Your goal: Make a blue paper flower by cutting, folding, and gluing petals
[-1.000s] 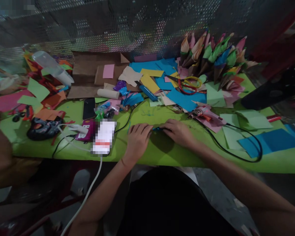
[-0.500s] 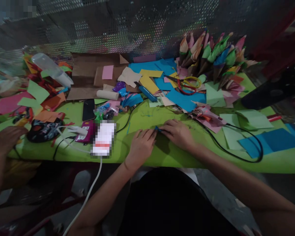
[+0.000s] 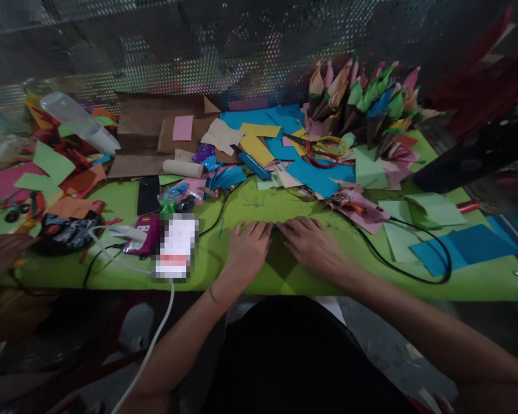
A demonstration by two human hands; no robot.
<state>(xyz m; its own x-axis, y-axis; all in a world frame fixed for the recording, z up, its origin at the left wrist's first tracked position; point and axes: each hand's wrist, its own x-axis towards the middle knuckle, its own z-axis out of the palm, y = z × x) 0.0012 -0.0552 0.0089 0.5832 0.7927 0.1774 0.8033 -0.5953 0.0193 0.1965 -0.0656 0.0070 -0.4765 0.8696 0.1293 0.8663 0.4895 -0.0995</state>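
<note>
My left hand [image 3: 249, 246] and my right hand [image 3: 311, 244] rest low over the green table [image 3: 242, 276], fingertips almost meeting. Between them shows a sliver of a small blue piece [image 3: 277, 226], probably paper. Both hands have their fingers pressed together on it, and they cover most of it. Beyond the hands lie a blue cutter knife [image 3: 254, 163], red and yellow handled scissors [image 3: 328, 150] and blue paper sheets [image 3: 322, 177]. A pink glue gun [image 3: 362, 202] with a black cord lies past my right hand.
Left of my hands are a phone with a lit screen [image 3: 176, 247], a purple box [image 3: 144, 236] and a dark phone [image 3: 149, 195]. Paper cones [image 3: 371, 103] stand at the back right. Another person's hand [image 3: 4, 253] is at the left edge. A dark cylinder [image 3: 457, 158] leans at right.
The view has shifted slightly, so most things sit a little further left. My fingers have closed further over the blue piece, and less of it shows. The other person's hand has moved left.
</note>
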